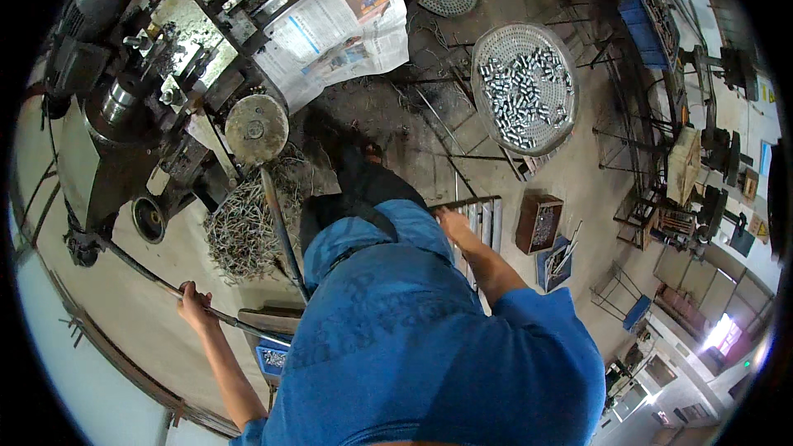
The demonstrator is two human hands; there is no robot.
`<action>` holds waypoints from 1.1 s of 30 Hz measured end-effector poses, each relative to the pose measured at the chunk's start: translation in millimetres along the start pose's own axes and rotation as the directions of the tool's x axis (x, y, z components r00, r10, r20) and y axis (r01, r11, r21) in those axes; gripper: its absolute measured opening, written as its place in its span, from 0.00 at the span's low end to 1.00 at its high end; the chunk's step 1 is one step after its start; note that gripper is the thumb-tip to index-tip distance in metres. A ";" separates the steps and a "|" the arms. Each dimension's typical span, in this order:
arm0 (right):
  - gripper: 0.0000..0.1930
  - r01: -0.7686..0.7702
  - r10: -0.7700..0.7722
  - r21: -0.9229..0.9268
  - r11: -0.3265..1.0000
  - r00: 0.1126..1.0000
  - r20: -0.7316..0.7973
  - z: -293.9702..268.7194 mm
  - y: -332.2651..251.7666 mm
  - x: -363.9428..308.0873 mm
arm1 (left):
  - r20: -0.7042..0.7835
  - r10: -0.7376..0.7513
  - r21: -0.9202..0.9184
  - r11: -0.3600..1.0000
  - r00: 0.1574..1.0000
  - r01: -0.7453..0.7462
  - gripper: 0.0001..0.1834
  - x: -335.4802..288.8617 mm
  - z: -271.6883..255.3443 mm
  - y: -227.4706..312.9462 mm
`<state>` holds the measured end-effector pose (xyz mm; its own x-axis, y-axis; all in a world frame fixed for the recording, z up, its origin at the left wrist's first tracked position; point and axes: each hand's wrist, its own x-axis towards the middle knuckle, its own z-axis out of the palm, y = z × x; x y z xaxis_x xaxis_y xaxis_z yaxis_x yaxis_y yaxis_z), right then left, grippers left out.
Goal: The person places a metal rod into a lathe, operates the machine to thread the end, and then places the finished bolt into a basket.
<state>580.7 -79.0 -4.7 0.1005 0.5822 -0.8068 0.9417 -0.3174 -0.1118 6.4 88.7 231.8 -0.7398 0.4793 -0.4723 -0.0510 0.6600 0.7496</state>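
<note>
At the left my left hand [195, 306] is closed round a long dark metal rod [144, 271]. The rod slants from beside the machine down to a small blue bin [273, 357] of shiny parts near my left side. My right hand [451, 225], fingers curled, grips the end of a slatted metal rack [486, 227] beside my right hip. Part of that rack is hidden behind my arm. A lathe-like machine [186, 41] with a round metal disc [257, 129] stands ahead to the left.
A pile of metal shavings [244, 231] lies below the machine, beside an upright curved bar [281, 227]. Newspaper [330, 37] covers part of the machine. Ahead right, a perforated round tray [481, 107] holds many metal cylinders. A brown box [525, 223] and blue tray [555, 279] sit right.
</note>
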 end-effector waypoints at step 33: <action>0.19 -0.336 0.443 0.299 0.893 0.778 -0.446 -227.6 228.0 47.1 | -0.199 0.247 0.200 0.958 0.949 -0.207 0.13 3.7 -0.7 -44.2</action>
<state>873.2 46.4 63.9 0.6382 0.6463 -0.4183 0.7109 -0.7033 -0.0020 5.5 60.9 197.3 -0.8475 0.5025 -0.1710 0.2385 0.6483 0.7231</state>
